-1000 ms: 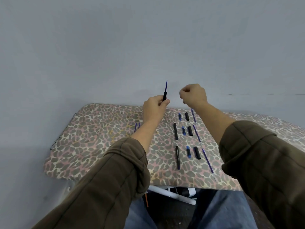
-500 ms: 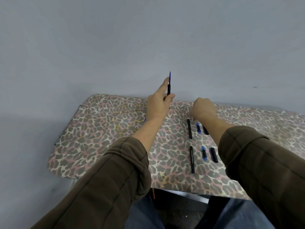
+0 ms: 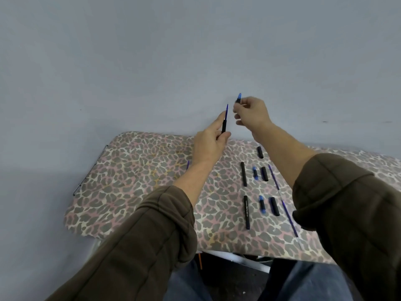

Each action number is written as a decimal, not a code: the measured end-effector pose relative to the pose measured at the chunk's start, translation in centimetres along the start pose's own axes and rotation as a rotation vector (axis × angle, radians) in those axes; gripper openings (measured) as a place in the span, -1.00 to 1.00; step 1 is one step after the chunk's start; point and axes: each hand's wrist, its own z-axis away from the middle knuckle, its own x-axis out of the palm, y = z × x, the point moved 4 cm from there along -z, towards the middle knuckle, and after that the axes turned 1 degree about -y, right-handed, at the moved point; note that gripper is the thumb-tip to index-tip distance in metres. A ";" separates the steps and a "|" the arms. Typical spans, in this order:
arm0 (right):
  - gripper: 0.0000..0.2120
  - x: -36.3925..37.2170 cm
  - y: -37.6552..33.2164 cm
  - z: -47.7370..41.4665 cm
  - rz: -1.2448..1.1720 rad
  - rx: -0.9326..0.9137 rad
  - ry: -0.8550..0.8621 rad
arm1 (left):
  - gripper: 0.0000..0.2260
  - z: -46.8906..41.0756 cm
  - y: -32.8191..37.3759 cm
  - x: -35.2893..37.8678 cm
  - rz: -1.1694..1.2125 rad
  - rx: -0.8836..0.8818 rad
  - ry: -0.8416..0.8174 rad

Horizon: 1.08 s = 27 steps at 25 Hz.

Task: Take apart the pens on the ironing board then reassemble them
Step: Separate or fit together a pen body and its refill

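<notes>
My left hand point(image 3: 209, 142) holds a black pen barrel point(image 3: 224, 126) upright above the board, a blue refill sticking out of its top. My right hand point(image 3: 251, 115) pinches a small blue-tipped pen piece point(image 3: 238, 98) just right of that refill tip, apart from it. On the leopard-print ironing board point(image 3: 134, 177) lie two black barrels point(image 3: 244, 173) point(image 3: 246, 211), two blue tip pieces point(image 3: 255, 172) point(image 3: 262, 204), three short black caps point(image 3: 260, 152) point(image 3: 264, 173) point(image 3: 273, 206) and two thin blue refills point(image 3: 273, 177) point(image 3: 289, 218), laid out in rows.
A grey wall point(image 3: 152, 61) rises right behind the board. Another blue refill end point(image 3: 188, 165) peeks out beside my left wrist. The board's white frame point(image 3: 238, 258) and my jeans show below its near edge.
My right hand dropped to the far row on the board, picked up the blue-tipped piece there and rose with it to beside the refill tip. My left hand stayed raised with the barrel.
</notes>
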 end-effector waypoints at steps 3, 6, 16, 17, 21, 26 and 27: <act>-0.90 -0.8 -4.7 1.2 -0.123 -0.084 -0.051 | -0.46 0.4 1.4 0.1 0.004 -0.012 -0.023; -0.88 -2.0 -7.3 3.2 -0.136 -0.111 -0.086 | -0.47 1.1 2.8 -0.3 0.021 -0.010 -0.018; -0.89 -3.6 -8.7 6.8 -0.042 -0.167 -0.090 | -0.47 2.2 5.4 -1.3 0.042 0.004 -0.019; -0.89 -3.7 -8.7 6.9 -0.036 -0.170 -0.089 | -0.47 2.4 5.6 -1.3 0.043 0.005 -0.021; -0.88 -3.9 -8.9 7.4 0.006 -0.188 -0.082 | -0.49 2.7 6.3 -1.8 0.023 0.001 -0.004; -0.85 -4.1 -9.9 7.8 0.087 -0.231 -0.090 | -0.50 2.8 7.1 -2.2 0.025 0.005 -0.017; -0.84 -4.1 -10.1 7.9 0.104 -0.239 -0.093 | -0.50 2.8 7.3 -2.2 0.024 0.009 -0.018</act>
